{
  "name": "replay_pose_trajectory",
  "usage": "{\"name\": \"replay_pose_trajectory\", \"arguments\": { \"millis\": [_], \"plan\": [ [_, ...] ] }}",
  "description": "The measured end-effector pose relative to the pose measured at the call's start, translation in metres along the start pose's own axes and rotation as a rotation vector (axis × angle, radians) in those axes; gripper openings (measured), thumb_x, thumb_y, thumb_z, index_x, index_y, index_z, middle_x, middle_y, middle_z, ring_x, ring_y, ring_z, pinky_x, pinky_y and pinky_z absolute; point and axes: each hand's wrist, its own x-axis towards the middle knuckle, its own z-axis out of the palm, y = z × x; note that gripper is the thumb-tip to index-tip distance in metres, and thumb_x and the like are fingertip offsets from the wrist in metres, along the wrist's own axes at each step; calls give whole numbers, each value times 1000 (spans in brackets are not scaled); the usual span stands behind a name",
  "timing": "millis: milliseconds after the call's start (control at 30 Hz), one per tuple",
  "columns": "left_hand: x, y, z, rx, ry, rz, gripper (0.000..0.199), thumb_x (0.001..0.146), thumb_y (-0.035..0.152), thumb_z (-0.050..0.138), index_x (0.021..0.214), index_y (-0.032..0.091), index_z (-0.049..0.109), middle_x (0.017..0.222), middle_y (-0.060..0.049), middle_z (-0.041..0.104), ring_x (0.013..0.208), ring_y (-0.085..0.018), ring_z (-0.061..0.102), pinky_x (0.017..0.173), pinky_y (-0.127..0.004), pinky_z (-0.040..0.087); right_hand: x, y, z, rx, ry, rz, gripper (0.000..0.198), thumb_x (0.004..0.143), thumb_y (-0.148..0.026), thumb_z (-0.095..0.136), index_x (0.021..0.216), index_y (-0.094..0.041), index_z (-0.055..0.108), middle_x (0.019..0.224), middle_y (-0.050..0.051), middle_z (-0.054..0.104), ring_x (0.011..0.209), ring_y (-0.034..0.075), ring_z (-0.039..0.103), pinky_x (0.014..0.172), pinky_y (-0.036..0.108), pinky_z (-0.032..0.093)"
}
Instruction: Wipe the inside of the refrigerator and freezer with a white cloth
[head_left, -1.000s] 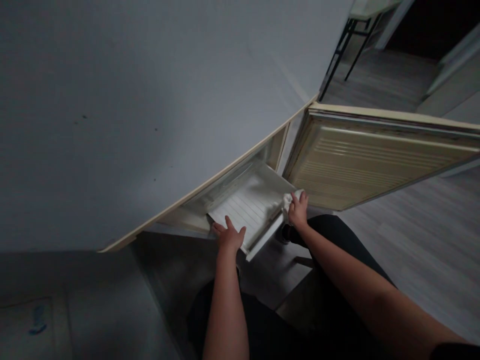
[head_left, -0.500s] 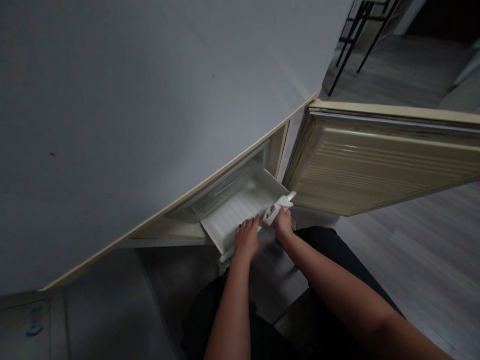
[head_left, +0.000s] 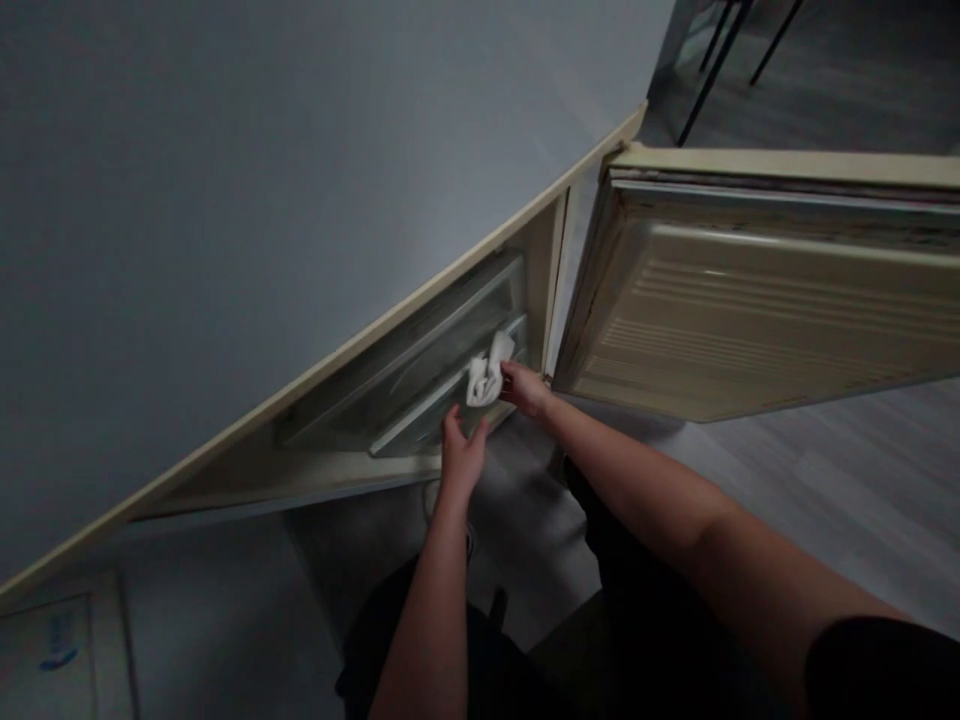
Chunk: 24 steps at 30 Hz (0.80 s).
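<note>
One white cloth [head_left: 486, 378], long axis aslant, up-rightward — in the grip of right fingers [head_left: 511, 374] — left fingers [head_left: 451, 426] spread.

Rm dim, light low & greyish. Floor [head_left: 862, 490]: grey wood-look planks, R side, darker twd top R. Thin dark furn. legs [head_left: 715, 72] stand there, tops cut off. Btm L: pale panel [head_left: 45, 695] w/ blurry blue mark [head_left: 58, 658].
</note>
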Motion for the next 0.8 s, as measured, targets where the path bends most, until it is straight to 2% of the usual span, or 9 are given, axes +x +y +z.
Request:
{"name": "replay_pose_trajectory", "arguments": {
  "millis": [67,167,233,333,500,567,700,800],
  "plan": [
    [15,1,-5,-67,76,-63,58,83,38,71,133,20,48,152,-20,46,144,-31,46,117,-47,38,2,0,3,-3,-7,17,14,94,-26,49,95,-18,61,75,0,65,61,12,56,69,25,50],
    [22,10,-8,-187,68,-131,48,88,51,63,124,22,54,138,-15,59,127,-28,61,102,-43,51,-3,-3,8,-30,-2,-3,12,91,-20,52,83,-17,60,70,-3,59,61,10,51,66,22,44],
    [18,18,-5,-261,3,-129,47,84,58,66,114,22,61,121,-11,68,110,-25,69,90,-37,55,-12,-4,12,-104,-102,-63,12,87,-18,57,76,-16,61,69,-3,57,65,11,50,67,21,42],
    [8,26,2,-345,-49,-82,50,74,58,77,105,21,64,105,-7,73,99,-21,70,86,-31,55,-28,-3,18,-278,-247,-197,11,85,-20,58,77,-15,63,72,-3,58,73,12,51,71,22,40],
    [3,28,-3,-397,6,-79,49,67,55,79,96,19,60,90,-3,71,81,-16,68,76,-28,54,-36,-5,19,-401,-148,-291,7,84,-21,54,81,-16,59,76,-3,56,76,12,50,72,22,39],
    [3,29,-8,-393,7,-81,45,67,50,79,94,19,60,89,-3,71,81,-16,68,75,-28,54,-37,-7,16,-413,-196,-307,10,84,-23,56,79,-16,60,75,-3,55,75,12,49,71,22,38],
    [3,29,-15,-354,-2,-37,40,68,40,79,99,20,65,97,-4,72,95,-19,69,84,-30,54,-38,-7,15,-377,-445,-290,16,82,-29,62,81,-14,66,75,-2,59,74,11,51,72,22,40],
    [4,26,-17,-309,3,-9,35,69,36,78,97,19,68,93,-4,72,93,-20,68,85,-31,54,-36,-5,18,-382,-442,-300,17,83,-29,63,81,-13,69,75,-1,62,73,11,51,71,21,39]
  ]
}}
